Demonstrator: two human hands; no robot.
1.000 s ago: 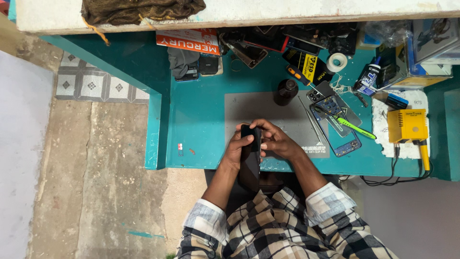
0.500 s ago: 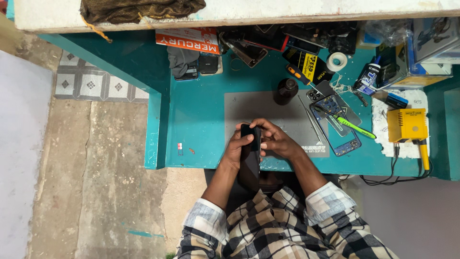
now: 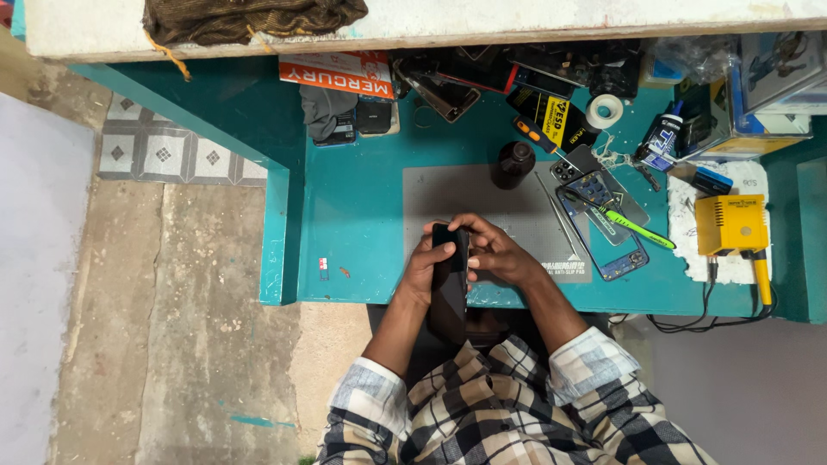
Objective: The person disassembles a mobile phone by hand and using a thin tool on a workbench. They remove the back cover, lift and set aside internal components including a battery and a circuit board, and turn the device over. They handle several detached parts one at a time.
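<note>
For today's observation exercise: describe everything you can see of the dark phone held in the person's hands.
The phone is a slim, dark, glossy slab, seemingly glass-faced, with no lit screen visible. It stands roughly on end, long axis running away from the person, over the near edge of the grey work mat. The left hand grips its left side, the right hand its right, fingers curled over its top.

dark bottle point(image 3: 512, 164), tape roll point(image 3: 605, 110), yellow device point(image 3: 730, 226) on teal bench point(image 3: 362, 215).

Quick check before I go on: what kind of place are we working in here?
Likely a small phone-repair bench. Both hands, left hand and right hand, hold a dark phone over a grey work mat; an opened phone frame and a yellow tool station sit nearby.
</note>
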